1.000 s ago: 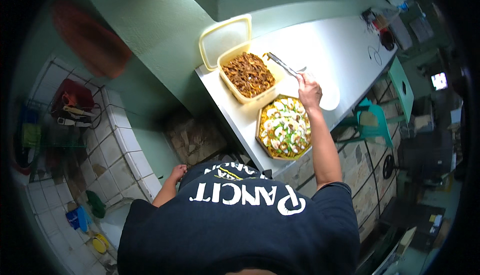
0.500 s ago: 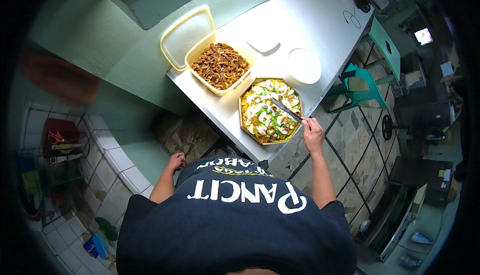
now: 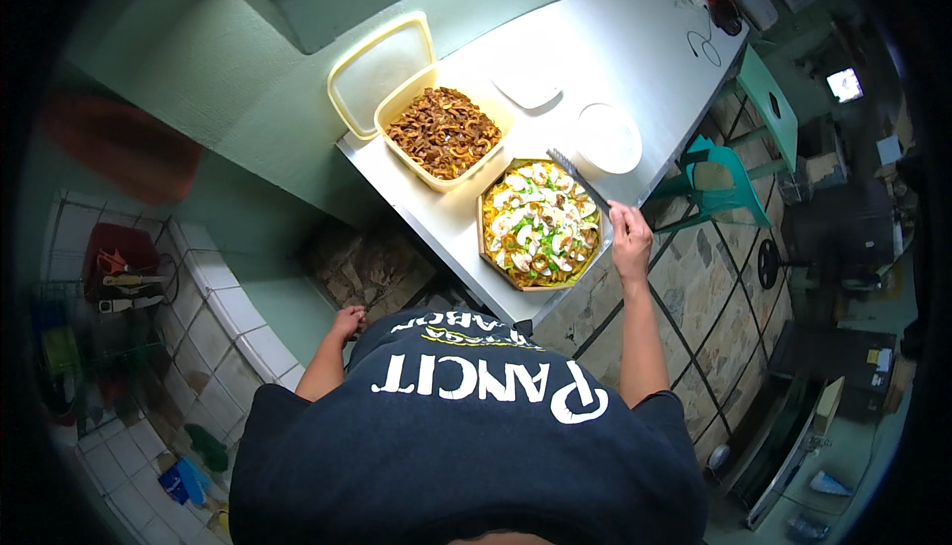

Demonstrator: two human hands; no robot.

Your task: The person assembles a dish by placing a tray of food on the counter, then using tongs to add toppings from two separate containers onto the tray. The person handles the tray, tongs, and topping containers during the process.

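Note:
My right hand [image 3: 631,242] is closed around the handle end of black tongs [image 3: 583,181]. They reach over the far right rim of an eight-sided tray of noodles [image 3: 540,225], which is topped with sliced egg, green bits and browned rings. The tip of the tongs lies between the tray and a round white container [image 3: 609,138]. Left of the tray stands a yellowish plastic tub [image 3: 442,184] full of dark brown strips of food [image 3: 443,132]. By my left side, away from the table, my left hand [image 3: 347,323] hangs with its fingers curled, nothing visible in it.
The tub's lid [image 3: 379,77] leans upright against the wall. A white lid [image 3: 531,91] lies on the white table [image 3: 654,34]. Beyond the table's right edge stands a green chair [image 3: 729,188]. Cables [image 3: 706,47] lie at the far end.
My right hand has moved slightly up and right. The tongs' tip has left the middle of the noodles and swung out past the tray's far rim. My left hand stays where it was.

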